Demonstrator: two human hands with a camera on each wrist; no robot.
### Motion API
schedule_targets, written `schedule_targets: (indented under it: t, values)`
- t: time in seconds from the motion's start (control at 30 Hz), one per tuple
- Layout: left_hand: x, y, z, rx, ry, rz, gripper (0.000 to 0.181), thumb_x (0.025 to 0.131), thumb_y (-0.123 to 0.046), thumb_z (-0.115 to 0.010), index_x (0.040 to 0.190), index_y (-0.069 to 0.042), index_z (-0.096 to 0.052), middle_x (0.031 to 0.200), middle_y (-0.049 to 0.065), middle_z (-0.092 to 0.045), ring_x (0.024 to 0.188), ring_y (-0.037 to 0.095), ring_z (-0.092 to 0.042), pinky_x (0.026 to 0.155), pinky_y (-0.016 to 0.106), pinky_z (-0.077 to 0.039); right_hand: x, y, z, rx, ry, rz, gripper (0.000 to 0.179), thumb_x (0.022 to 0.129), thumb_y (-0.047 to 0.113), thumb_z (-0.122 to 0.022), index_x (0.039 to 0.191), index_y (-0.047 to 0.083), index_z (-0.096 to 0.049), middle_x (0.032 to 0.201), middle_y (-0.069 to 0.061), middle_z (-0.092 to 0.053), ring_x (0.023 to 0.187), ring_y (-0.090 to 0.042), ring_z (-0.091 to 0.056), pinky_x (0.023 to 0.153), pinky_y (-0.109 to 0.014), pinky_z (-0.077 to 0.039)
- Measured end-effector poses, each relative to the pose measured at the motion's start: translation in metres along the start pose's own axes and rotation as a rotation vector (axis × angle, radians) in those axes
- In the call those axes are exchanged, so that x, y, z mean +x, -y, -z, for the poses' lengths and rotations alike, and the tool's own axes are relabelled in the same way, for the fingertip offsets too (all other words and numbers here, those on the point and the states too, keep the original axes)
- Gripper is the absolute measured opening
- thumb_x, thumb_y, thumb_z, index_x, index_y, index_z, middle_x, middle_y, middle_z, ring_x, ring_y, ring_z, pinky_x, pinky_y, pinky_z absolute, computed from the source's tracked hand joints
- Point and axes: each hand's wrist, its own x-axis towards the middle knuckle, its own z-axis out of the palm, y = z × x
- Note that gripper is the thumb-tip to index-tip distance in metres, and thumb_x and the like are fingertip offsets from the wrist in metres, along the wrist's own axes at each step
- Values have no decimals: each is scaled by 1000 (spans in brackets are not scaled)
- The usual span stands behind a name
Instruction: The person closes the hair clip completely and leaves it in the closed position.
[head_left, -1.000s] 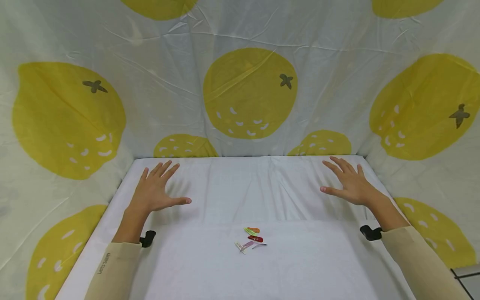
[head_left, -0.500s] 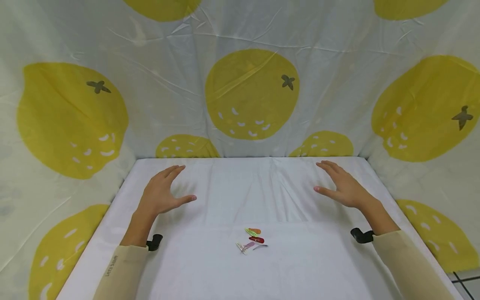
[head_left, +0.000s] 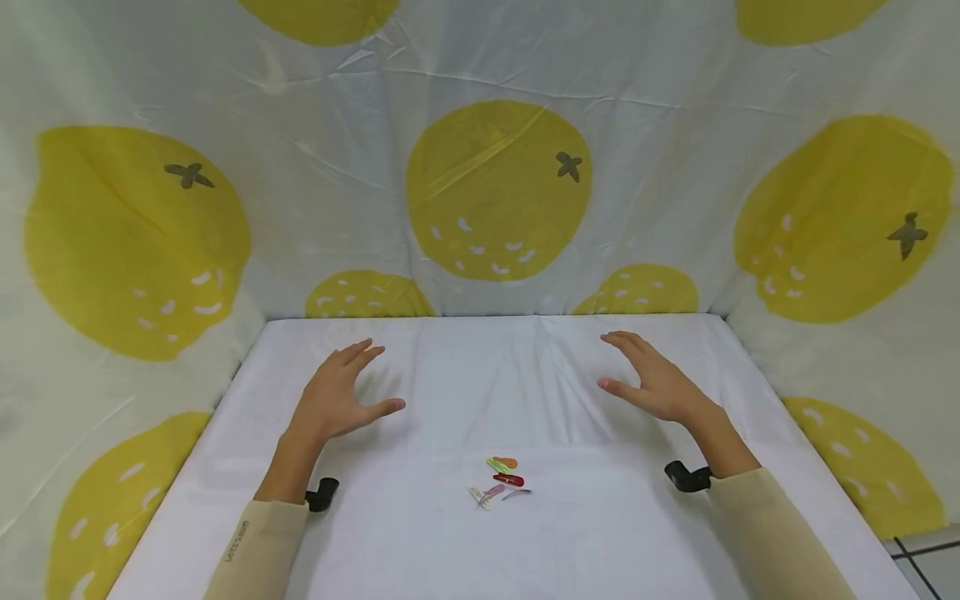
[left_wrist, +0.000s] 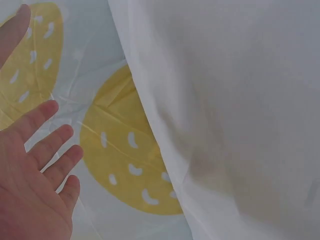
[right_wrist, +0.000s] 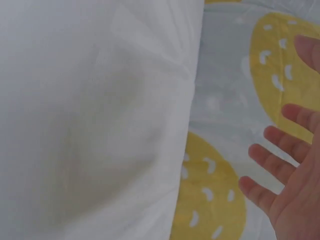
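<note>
Several small hair clips lie in a loose cluster near the middle of the table in the head view. Among them are a red clip (head_left: 508, 480), an orange clip (head_left: 506, 462), a yellow-green clip (head_left: 497, 466) and a pink clip (head_left: 492, 492). My left hand (head_left: 335, 398) hovers over the table to the left of the clips, fingers spread and thumb pointing inward. Mirroring it on the right, my right hand (head_left: 655, 382) is held above the cloth, also with nothing in it. Both wrist views show extended fingers with empty palms.
A white cloth (head_left: 480, 550) covers the table. Curtains with yellow lemon prints (head_left: 498, 192) rise behind it and on both sides. Black wrist cameras (head_left: 321, 495) jut inward from both sleeves. Floor tiles (head_left: 930, 567) show at the lower right.
Both hands have moved inward, toward each other, and their fingers have drawn closer together. The hair clips have stayed where they lie.
</note>
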Motion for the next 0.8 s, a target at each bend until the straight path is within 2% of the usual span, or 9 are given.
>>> schedule_targets:
  t: [0.2,0.43,0.6,0.8]
  values:
    - [-1,-6,-8,-28,-5,-17,106,73,-88,-66,156,-24,-45,163,6,-41,147,40,-39,114,64,-37,1,15,-11,35,1,0,78,96,65,-60,159,26,-35,165,-4,-32,150,-34,-36,113,-66,-38]
    - [0,-17,-17,-37,21,-34,104,75,-85,-66,157,-25,-43,163,5,-42,149,37,-38,121,60,-30,0,26,-19,58,2,22,76,96,66,-59,158,27,-37,162,-1,-39,148,-29,-40,114,-62,-38]
    - [-2,-26,-21,-60,35,-49,102,76,-85,-67,155,-23,-47,161,5,-45,149,35,-39,121,59,-31,2,36,-27,77,19,54,76,95,67,-59,157,26,-39,159,-1,-43,145,-28,-44,114,-60,-40]
    - [-3,-32,-25,-69,36,-61,95,76,-83,-69,148,-23,-55,156,1,-51,147,33,-43,118,58,-36,7,47,-40,128,25,74,69,95,65,-61,151,27,-47,151,7,-51,136,-24,-53,112,-53,-44]
